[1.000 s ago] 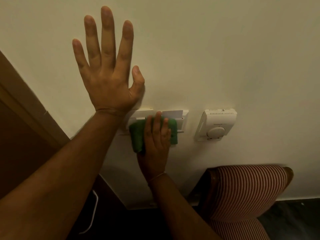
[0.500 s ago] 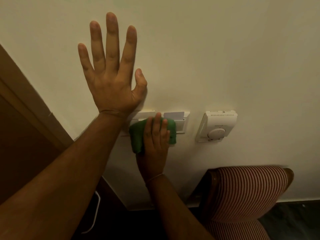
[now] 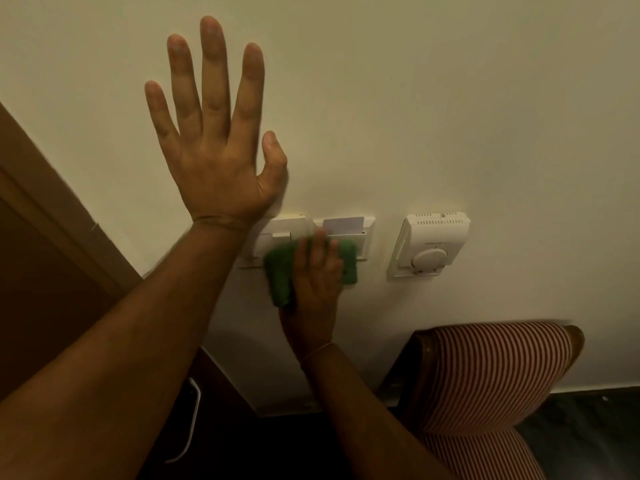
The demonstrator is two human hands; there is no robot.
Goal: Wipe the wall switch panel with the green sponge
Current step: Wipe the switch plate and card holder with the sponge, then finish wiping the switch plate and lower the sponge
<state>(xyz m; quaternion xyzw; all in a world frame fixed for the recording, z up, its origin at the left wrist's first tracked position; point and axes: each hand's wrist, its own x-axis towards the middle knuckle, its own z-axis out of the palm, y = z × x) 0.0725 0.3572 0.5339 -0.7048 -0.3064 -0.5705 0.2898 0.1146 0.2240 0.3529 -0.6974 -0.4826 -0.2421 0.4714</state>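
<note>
A white wall switch panel [image 3: 346,225] is mounted on the cream wall, with a pale card standing in its right half. My right hand [image 3: 313,289] presses a green sponge [image 3: 282,271] flat against the lower part of the panel, fingers pointing up over the sponge. The sponge hides the panel's lower middle. My left hand [image 3: 214,143] lies flat on the wall above and left of the panel, fingers spread, holding nothing; its wrist covers the panel's upper left corner.
A white thermostat [image 3: 429,245] with a round dial is fixed to the wall just right of the panel. Below it stands a chair with a red-and-white striped back [image 3: 498,372]. A brown door frame [image 3: 59,220] runs along the left.
My right hand has slid the sponge down and slightly right on the panel, uncovering more of the left switch plate. The left hand stays flat on the wall.
</note>
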